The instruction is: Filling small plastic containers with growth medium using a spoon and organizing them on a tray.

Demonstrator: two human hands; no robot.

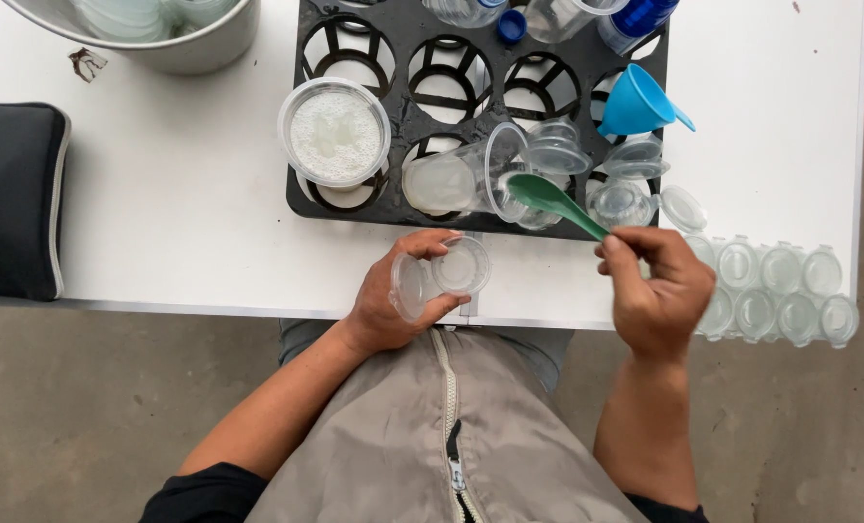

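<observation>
My left hand point(393, 295) grips a small clear plastic cup with a hinged lid point(441, 276), held open at the table's near edge. My right hand point(656, 286) holds a green plastic spoon point(553, 201) by its handle, the bowl pointing up-left over a clear cup lying on its side point(466, 179) on the black tray point(403, 39). A round clear tub of white granules point(333, 133) sits on the tray to the left of that cup.
A blue funnel point(640, 102) and small lidded cups point(621, 199) rest on the tray's right part. Rows of closed small cups point(780, 291) line the white table's point(161, 194) right edge. A metal bowl point(161, 34) stands top left, a black pouch point(11, 199) far left.
</observation>
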